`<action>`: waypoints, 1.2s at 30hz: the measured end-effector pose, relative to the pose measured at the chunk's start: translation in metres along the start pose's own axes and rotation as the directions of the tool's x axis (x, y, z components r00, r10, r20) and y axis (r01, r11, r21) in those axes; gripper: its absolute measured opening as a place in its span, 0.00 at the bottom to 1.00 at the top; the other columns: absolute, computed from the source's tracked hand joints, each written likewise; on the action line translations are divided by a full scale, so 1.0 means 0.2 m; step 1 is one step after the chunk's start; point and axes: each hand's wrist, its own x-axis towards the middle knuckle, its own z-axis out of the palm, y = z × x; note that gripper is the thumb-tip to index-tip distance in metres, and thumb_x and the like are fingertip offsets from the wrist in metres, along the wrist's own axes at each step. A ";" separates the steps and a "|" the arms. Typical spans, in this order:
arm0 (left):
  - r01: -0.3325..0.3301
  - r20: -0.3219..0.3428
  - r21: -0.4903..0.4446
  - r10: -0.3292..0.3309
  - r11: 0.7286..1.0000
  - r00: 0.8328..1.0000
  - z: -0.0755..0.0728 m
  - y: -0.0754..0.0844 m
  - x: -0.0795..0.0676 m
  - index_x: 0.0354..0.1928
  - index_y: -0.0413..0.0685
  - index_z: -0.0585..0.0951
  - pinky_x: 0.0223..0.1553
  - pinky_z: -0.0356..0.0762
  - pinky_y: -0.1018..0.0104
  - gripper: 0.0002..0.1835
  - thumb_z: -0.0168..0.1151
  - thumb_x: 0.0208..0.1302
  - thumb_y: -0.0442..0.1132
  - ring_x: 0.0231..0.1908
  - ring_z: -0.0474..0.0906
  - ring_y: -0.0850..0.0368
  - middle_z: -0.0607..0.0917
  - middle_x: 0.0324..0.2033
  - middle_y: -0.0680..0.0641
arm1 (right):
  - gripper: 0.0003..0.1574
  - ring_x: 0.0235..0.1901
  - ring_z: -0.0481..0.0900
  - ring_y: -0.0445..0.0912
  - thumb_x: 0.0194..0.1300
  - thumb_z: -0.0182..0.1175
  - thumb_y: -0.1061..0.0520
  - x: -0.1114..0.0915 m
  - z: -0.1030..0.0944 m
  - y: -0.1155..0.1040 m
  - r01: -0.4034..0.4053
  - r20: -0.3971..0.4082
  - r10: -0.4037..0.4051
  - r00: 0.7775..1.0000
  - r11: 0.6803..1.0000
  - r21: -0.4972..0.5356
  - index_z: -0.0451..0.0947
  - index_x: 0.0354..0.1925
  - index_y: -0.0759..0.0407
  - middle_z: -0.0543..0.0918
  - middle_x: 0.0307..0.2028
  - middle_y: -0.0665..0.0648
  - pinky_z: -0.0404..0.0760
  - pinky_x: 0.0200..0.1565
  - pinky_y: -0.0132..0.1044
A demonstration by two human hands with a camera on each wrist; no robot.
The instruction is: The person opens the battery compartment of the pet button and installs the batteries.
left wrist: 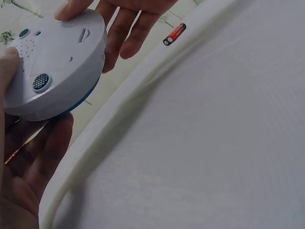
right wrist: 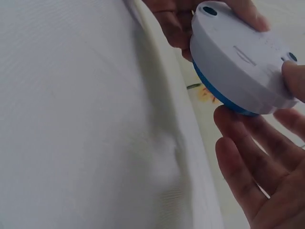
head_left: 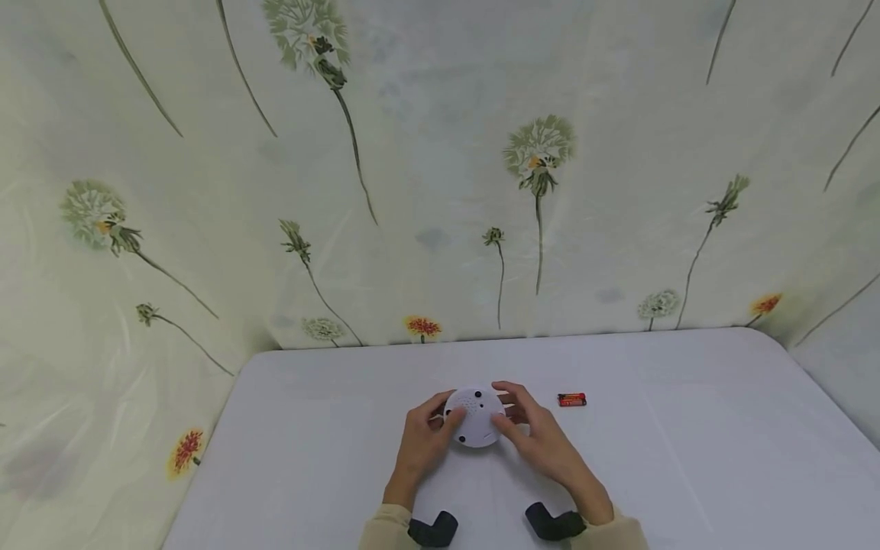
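Observation:
A round white device (head_left: 479,428) with dark rubber feet and a patch of small holes is held between both hands above the table. Its blue underside rim shows in the right wrist view. My left hand (head_left: 421,447) grips the left side, thumb on the upper white face and fingers beneath. On the other side, my right hand (head_left: 550,447) holds the edge, its thumb on the same face and fingers around and below. A slot-like mark on a cover panel (right wrist: 245,56) shows on that face. To the right of the right hand lie red-and-black batteries (head_left: 572,399), side by side.
The white-covered table (head_left: 309,451) has rounded far corners. Behind it hangs a pale cloth (head_left: 440,153) printed with dandelions and orange flowers. Black angled pieces (head_left: 435,529) sit by the wrists, near the beige sleeves (head_left: 608,535).

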 end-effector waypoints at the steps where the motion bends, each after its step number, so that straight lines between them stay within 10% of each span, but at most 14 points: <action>1: -0.018 0.003 -0.002 0.018 1.000 1.000 0.00 0.00 0.00 0.51 0.51 0.75 0.37 0.77 0.74 0.20 0.56 0.58 0.50 0.38 0.76 0.66 0.81 0.43 0.52 | 0.28 0.44 0.77 0.44 0.59 0.56 0.50 0.00 0.01 0.01 -0.009 -0.006 0.009 1.000 1.000 -0.009 0.63 0.58 0.45 0.77 0.47 0.50 0.76 0.47 0.42; 11: -0.137 0.106 0.086 0.127 0.987 0.986 0.02 -0.05 0.00 0.64 0.59 0.59 0.41 0.74 0.73 0.50 0.70 0.35 0.58 0.46 0.71 0.68 0.67 0.58 0.62 | 0.26 0.42 0.79 0.46 0.56 0.53 0.37 0.01 0.05 0.17 -0.172 -0.088 0.171 0.981 0.985 -0.011 0.63 0.53 0.35 0.78 0.43 0.52 0.78 0.44 0.40; 25: -0.108 0.151 0.273 0.068 0.956 0.986 0.05 -0.08 0.01 0.66 0.66 0.54 0.58 0.63 0.58 0.56 0.68 0.30 0.65 0.61 0.59 0.68 0.60 0.62 0.67 | 0.29 0.21 0.78 0.43 0.56 0.54 0.36 0.01 0.06 0.13 -0.381 -0.050 0.381 0.923 0.924 0.015 0.63 0.52 0.44 0.81 0.30 0.52 0.74 0.27 0.33; 36: -0.014 0.145 0.394 -0.047 0.919 0.988 0.06 -0.07 -0.01 0.63 0.78 0.54 0.51 0.67 0.47 0.50 0.62 0.31 0.72 0.57 0.63 0.44 0.69 0.59 0.59 | 0.28 0.20 0.66 0.36 0.56 0.57 0.39 0.01 0.04 0.15 -0.182 -0.091 0.162 0.983 0.938 -0.296 0.67 0.51 0.49 0.73 0.24 0.44 0.64 0.23 0.28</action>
